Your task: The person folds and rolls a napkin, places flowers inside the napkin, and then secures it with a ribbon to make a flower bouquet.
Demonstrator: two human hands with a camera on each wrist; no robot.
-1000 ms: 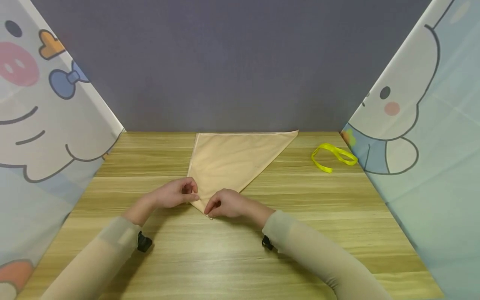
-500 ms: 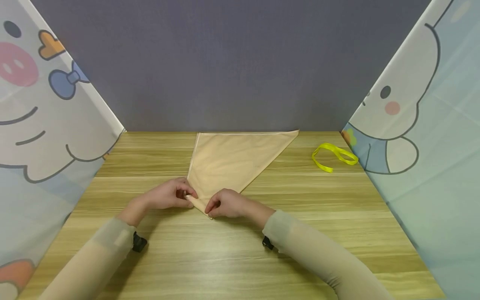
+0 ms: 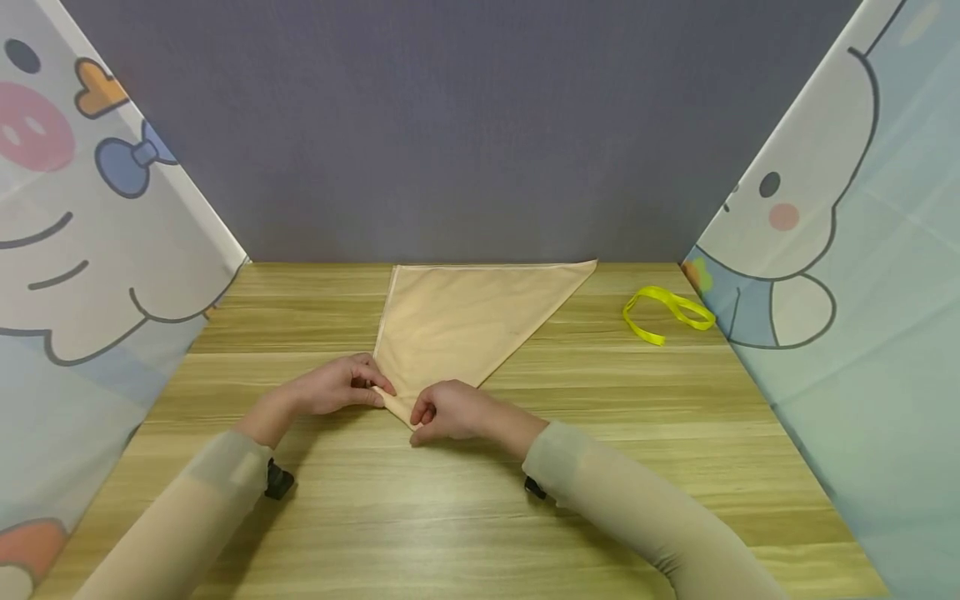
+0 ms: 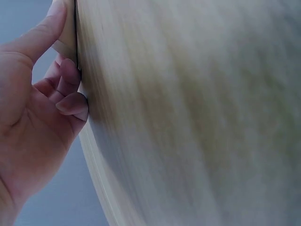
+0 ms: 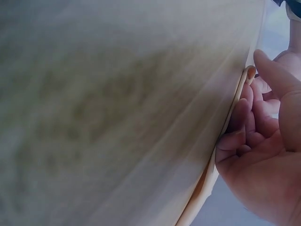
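A peach-coloured cloth [image 3: 472, 325] lies flat on the table in the head view, its far edge straight and its right corner pointed. Its near left edge is turned over in a narrow fold [image 3: 399, 408]. My left hand [image 3: 333, 387] pinches the left end of this fold between thumb and fingers. At the fold's near right end is my right hand [image 3: 459, 410], its fingers curled on the cloth and its thumb on the near side. In the right wrist view the end of the fold looks like a small roll [image 5: 250, 73] by the right thumb and fingers.
A yellow ribbon [image 3: 667, 315] lies loosely looped at the table's far right. The wooden table [image 3: 465, 525] meets a grey back panel [image 3: 465, 133]. Cartoon-printed sheets stand at the left [image 3: 112, 250] and right [image 3: 862, 250].
My left hand has shifted slightly left and now holds the folded edge. My right thumb has moved a little nearer the front, and the cloth's near tip no longer shows beyond it.
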